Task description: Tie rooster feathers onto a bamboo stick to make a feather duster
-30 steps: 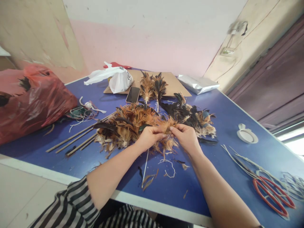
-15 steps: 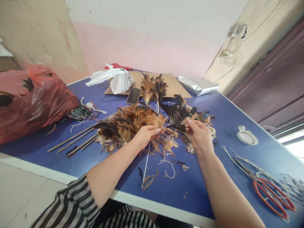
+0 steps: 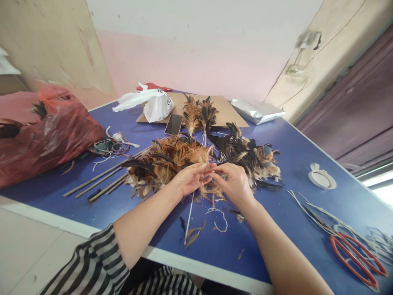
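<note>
a red plastic bag (image 3: 61,139) stands at the left of the blue desk (image 3: 221,250), then thin sticks (image 3: 98,182) reach toward a pile of brown feathers (image 3: 166,162). the left hand (image 3: 190,180) has its grip pinched on an orange tuft (image 3: 204,155), mid-desk; the right hand (image 3: 236,184) meets its fingertips, its grip impossible to tell. further right: black feathers (image 3: 242,159), a white roll (image 3: 330,184), red-handled scissors (image 3: 357,258).

Left forearm (image 3: 147,225) and right forearm (image 3: 278,241) converge, bent fingers (image 3: 229,169) close together.
</note>
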A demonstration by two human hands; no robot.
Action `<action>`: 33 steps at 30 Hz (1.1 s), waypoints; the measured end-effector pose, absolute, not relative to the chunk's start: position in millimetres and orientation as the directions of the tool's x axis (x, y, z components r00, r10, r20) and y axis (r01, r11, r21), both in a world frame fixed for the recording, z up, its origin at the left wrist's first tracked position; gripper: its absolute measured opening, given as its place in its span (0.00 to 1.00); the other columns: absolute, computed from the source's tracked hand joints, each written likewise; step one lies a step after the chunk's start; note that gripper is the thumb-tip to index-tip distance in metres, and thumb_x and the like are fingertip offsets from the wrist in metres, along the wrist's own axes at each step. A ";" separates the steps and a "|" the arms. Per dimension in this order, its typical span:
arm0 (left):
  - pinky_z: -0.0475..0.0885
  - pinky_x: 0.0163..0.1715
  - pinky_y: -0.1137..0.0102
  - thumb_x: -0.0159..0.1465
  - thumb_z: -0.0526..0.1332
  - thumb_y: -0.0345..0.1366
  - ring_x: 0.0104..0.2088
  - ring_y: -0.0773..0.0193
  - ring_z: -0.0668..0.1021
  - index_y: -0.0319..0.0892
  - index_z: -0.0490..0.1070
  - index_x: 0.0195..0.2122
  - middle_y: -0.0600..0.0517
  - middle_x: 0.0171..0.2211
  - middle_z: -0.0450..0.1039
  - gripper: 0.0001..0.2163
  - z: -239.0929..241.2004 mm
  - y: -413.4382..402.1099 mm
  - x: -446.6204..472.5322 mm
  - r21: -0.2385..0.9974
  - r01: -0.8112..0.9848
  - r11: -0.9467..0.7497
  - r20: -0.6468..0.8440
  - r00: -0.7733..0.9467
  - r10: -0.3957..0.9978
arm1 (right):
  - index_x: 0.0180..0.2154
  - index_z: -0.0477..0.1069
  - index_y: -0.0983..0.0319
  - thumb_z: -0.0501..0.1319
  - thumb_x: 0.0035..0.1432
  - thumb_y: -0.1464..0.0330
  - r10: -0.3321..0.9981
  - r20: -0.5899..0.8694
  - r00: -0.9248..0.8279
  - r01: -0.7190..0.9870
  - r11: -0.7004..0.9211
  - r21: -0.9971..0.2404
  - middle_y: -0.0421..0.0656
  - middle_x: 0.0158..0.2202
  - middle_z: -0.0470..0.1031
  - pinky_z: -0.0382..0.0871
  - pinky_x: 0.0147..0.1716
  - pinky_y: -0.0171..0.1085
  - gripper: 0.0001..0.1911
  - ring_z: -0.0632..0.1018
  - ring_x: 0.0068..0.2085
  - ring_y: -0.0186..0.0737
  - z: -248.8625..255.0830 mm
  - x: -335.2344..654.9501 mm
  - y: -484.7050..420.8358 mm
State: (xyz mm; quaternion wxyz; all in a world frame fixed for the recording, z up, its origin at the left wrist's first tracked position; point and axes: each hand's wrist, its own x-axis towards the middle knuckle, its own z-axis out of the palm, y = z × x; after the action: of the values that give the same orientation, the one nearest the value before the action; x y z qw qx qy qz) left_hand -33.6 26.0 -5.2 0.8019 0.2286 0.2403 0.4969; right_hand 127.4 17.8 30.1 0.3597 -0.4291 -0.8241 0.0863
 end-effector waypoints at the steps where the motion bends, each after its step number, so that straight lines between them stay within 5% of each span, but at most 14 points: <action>1: 0.68 0.39 0.70 0.53 0.65 0.31 0.35 0.68 0.76 0.39 0.73 0.33 0.50 0.38 0.75 0.06 -6.5 25.5 -32.9 0.598 -0.687 0.413 -0.155 0.406 0.901 | 0.32 0.75 0.58 0.60 0.54 0.64 0.734 0.551 -0.397 0.676 0.640 -0.366 0.43 0.32 0.77 0.58 0.40 0.40 0.07 0.74 0.36 0.41 30.3 126.1 16.2; 6: 0.68 0.38 0.71 0.53 0.65 0.29 0.31 0.71 0.75 0.39 0.73 0.33 0.52 0.32 0.75 0.06 -10.0 22.3 -29.1 0.555 -0.694 0.460 -0.136 0.470 0.872 | 0.28 0.72 0.60 0.57 0.58 0.64 0.608 0.617 -0.500 0.741 0.669 -0.059 0.43 0.29 0.75 0.52 0.43 0.42 0.10 0.71 0.34 0.39 32.1 125.7 10.9; 11: 0.69 0.40 0.68 0.53 0.65 0.29 0.32 0.69 0.76 0.38 0.73 0.31 0.52 0.31 0.75 0.05 -7.4 20.6 -27.5 0.585 -0.660 0.471 -0.182 0.459 0.870 | 0.28 0.72 0.61 0.57 0.58 0.64 0.610 0.625 -0.486 0.757 0.651 -0.047 0.43 0.27 0.74 0.53 0.42 0.42 0.10 0.70 0.33 0.39 32.1 128.8 12.4; 15: 0.69 0.37 0.70 0.51 0.67 0.30 0.31 0.70 0.75 0.36 0.74 0.30 0.51 0.30 0.75 0.06 -7.2 21.5 -27.4 0.654 -0.633 0.413 -0.170 0.409 0.896 | 0.28 0.74 0.60 0.59 0.56 0.65 0.690 0.588 -0.422 0.747 0.632 -0.206 0.43 0.29 0.75 0.55 0.42 0.43 0.08 0.72 0.34 0.40 30.1 128.4 15.2; 18: 0.68 0.36 0.72 0.49 0.69 0.33 0.31 0.69 0.75 0.35 0.75 0.30 0.49 0.30 0.75 0.09 -6.9 22.4 -26.4 0.719 -0.610 0.333 -0.145 0.337 0.930 | 0.33 0.75 0.60 0.62 0.51 0.65 0.828 0.429 -0.361 0.610 0.558 -0.563 0.43 0.32 0.77 0.62 0.38 0.39 0.07 0.73 0.34 0.39 29.8 127.9 17.5; 22: 0.67 0.40 0.70 0.47 0.69 0.34 0.33 0.67 0.75 0.34 0.76 0.28 0.47 0.32 0.76 0.09 -4.0 22.1 -24.5 0.759 -0.599 0.254 -0.079 0.303 0.950 | 0.36 0.76 0.60 0.61 0.52 0.62 0.904 0.094 -0.418 0.275 0.224 -0.935 0.42 0.33 0.77 0.65 0.32 0.35 0.12 0.73 0.31 0.35 29.8 129.7 20.5; 27: 0.66 0.39 0.70 0.48 0.69 0.35 0.29 0.69 0.74 0.34 0.76 0.28 0.48 0.29 0.75 0.10 -0.7 20.5 -24.9 0.776 -0.591 0.219 -0.019 0.325 0.945 | 0.30 0.76 0.64 0.64 0.49 0.60 0.890 -0.090 -0.448 -0.008 -0.105 -0.994 0.40 0.25 0.73 0.56 0.20 0.29 0.13 0.65 0.22 0.27 24.1 128.9 23.5; 33: 0.66 0.32 0.74 0.49 0.68 0.35 0.24 0.72 0.71 0.33 0.76 0.33 0.49 0.25 0.73 0.12 0.9 20.0 -28.1 0.780 -0.572 0.254 -0.008 0.397 0.918 | 0.25 0.75 0.66 0.67 0.45 0.62 0.865 -0.143 -0.481 -0.089 -0.211 -0.973 0.39 0.20 0.69 0.52 0.18 0.28 0.12 0.62 0.20 0.25 21.1 125.3 24.0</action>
State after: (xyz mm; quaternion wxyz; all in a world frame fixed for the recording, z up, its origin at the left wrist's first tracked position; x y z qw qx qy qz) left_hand -28.1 20.0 0.9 0.7544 0.3596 0.2404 0.4936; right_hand 125.3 24.0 21.1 0.3488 -0.3710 -0.5224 0.6840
